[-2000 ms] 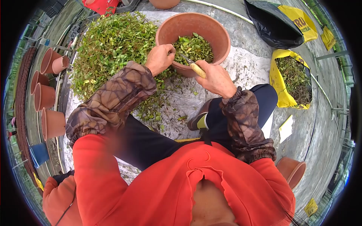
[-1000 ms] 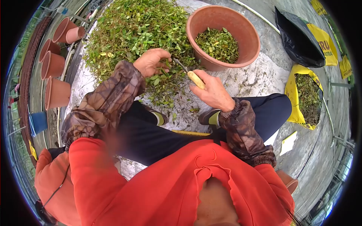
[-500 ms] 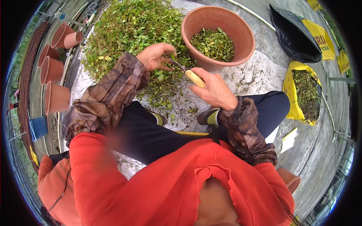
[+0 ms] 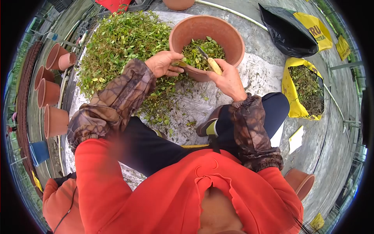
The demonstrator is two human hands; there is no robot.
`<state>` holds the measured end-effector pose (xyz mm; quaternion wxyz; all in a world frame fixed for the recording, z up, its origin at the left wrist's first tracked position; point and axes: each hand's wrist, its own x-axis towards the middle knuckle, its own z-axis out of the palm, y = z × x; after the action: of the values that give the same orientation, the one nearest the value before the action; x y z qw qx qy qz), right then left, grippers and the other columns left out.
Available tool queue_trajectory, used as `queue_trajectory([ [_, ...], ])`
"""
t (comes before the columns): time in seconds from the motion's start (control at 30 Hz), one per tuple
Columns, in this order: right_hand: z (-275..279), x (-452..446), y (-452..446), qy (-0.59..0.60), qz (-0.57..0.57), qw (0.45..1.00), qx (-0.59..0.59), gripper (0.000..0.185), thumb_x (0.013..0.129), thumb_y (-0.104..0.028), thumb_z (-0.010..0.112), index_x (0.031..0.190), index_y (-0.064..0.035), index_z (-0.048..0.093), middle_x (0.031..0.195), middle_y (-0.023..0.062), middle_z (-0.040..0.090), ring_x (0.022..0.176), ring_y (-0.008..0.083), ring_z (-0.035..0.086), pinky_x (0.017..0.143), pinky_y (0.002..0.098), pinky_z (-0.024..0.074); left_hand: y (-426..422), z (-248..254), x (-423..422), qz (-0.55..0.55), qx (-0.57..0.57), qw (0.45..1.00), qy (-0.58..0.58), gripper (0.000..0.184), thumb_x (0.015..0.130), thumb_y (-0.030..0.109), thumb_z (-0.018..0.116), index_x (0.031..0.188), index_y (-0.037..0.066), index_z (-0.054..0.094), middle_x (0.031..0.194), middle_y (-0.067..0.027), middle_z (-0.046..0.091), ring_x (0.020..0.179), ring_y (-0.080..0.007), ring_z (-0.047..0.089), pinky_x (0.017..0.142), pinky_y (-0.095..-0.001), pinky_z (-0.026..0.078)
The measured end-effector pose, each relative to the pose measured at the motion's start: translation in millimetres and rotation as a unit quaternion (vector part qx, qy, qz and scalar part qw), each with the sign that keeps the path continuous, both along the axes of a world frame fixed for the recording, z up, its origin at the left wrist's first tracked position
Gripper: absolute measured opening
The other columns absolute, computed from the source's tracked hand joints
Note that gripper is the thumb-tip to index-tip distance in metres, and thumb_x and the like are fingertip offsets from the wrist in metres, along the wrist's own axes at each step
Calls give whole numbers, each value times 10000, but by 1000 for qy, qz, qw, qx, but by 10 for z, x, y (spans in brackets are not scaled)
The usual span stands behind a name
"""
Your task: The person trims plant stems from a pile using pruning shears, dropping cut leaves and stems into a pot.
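My left hand (image 4: 165,64) is at the near left rim of the big terracotta-coloured pot (image 4: 230,37), its fingers pinched on a small leafy cutting (image 4: 180,63). In my right hand (image 4: 229,80) is a pair of pruning shears with a pale yellow handle (image 4: 215,66). Their dark blades point up and left over the pot's opening. Whether the blades are apart cannot be made out. Loose cut leaves (image 4: 204,50) lie inside the pot. A large heap of leafy green stems (image 4: 120,50) spreads to the left of the pot, beneath my left forearm.
A white, soil-flecked sheet (image 4: 257,74) lies under the heap and pot. To the right are a yellow bag of plant matter (image 4: 306,89) and a black-lined bag (image 4: 286,35). Several plastic pots (image 4: 56,121) line the left side. Another person's sleeve (image 4: 64,204) shows at lower left.
My left hand has moved from the heap to the pot's rim with the cutting. My right hand has shifted right, bringing the shears over the pot. The view has shifted slightly.
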<state>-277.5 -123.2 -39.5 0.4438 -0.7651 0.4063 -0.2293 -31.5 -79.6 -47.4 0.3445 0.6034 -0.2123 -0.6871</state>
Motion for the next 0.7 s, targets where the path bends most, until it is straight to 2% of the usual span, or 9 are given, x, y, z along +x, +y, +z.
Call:
queue_trajectory([
  [0.1,6,-42,-34,12,-21,1000,7,394,753,-203,638,1077,19,603,881,228,652,817,330,649,728,383,499,-81,-36,-83,13,0,999,-29,233,878,230,622,1069,106,574,1016,-43,599,884,-209,591,795,-391,490],
  [0.3,-48,-115,-46,37,-69,996,-32,419,751,-215,623,1103,9,581,873,239,647,819,346,645,733,400,496,-234,-199,-168,68,-45,988,-128,129,872,170,616,977,97,598,868,-21,612,750,-147,599,676,-308,517],
  [0.4,19,-180,-16,55,-9,998,32,445,751,-245,629,1118,0,572,873,233,645,819,343,643,732,397,492,-287,-247,-199,65,-88,977,-181,129,873,154,606,976,77,608,846,-25,615,706,-126,588,640,-280,515],
  [0.47,36,-151,3,62,2,997,51,445,749,-255,634,1113,-5,576,875,225,644,824,340,639,733,395,488,-316,-311,-245,52,-127,969,-206,158,858,141,612,978,39,632,841,-45,627,706,-135,587,636,-290,508],
  [0.57,43,-86,9,39,13,996,73,424,750,-252,641,1087,-2,582,868,209,637,825,309,625,736,389,474,-369,-459,-268,-52,-249,897,-361,168,840,122,617,944,-5,654,839,-79,648,728,-157,599,644,-312,504],
  [0.6,-114,-95,-41,31,24,998,57,418,783,-226,669,1133,-13,583,768,58,605,593,124,553,538,293,455,-354,-451,-285,-69,-294,875,-378,173,819,112,622,913,-26,667,828,-113,663,752,-166,605,658,-329,501],
  [0.63,-103,-82,-34,12,9,997,75,372,786,-209,673,1092,-11,598,731,32,580,533,94,518,467,266,419,-323,-388,-303,-86,-321,858,-392,173,799,114,632,907,-15,671,813,-127,662,764,-162,619,677,-335,510],
  [0.67,-39,-64,-5,-6,-1,998,65,363,764,-208,663,1041,17,600,654,61,570,507,122,497,480,309,422,-315,-364,-336,-86,-290,870,-389,210,773,148,647,919,-2,672,816,-150,666,767,-211,644,687,-356,519],
  [0.7,-115,-73,-4,-16,-22,999,44,343,782,-188,660,1043,24,595,690,64,576,548,124,505,494,303,422,-314,-490,-319,-76,-364,820,-435,279,750,203,660,938,-4,665,881,-184,662,822,-281,653,738,-385,520],
])
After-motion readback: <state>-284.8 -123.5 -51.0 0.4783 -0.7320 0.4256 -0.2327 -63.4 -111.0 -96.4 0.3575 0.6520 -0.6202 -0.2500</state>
